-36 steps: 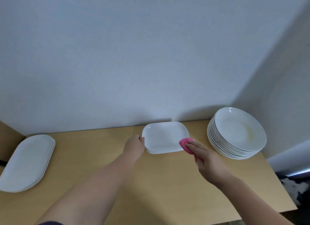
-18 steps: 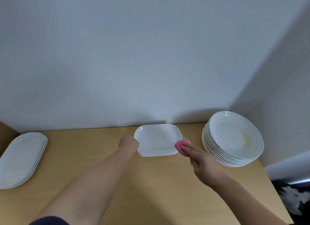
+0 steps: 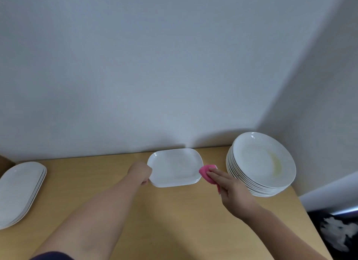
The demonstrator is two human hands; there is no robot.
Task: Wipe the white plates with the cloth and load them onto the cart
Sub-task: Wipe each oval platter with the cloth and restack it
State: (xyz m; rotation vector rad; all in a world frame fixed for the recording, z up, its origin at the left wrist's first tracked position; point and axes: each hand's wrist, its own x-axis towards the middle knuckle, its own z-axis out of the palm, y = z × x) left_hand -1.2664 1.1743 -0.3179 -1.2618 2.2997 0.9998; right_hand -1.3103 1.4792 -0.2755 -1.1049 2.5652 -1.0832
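A white rectangular plate point(image 3: 175, 167) with rounded corners lies at the back middle of the wooden table point(image 3: 174, 221). My left hand point(image 3: 140, 172) grips its left rim. My right hand point(image 3: 230, 186) holds a pink cloth point(image 3: 206, 172) against the plate's right edge, fingers stretched flat over the cloth. Right of it stands a stack of several round white plates point(image 3: 261, 163); the top one shows a yellowish smear. A stack of oval white plates point(image 3: 19, 192) lies at the table's left edge.
A pale wall rises right behind the table and turns a corner at the right. Beyond the table's right edge the floor is dark, with something white and crumpled point(image 3: 337, 234) on it. No cart is in view.
The plate and both hands have kept their hold; the view has shifted slightly, so everything sits a little lower and to the left in the picture. The cloth stays at the plate's right edge.
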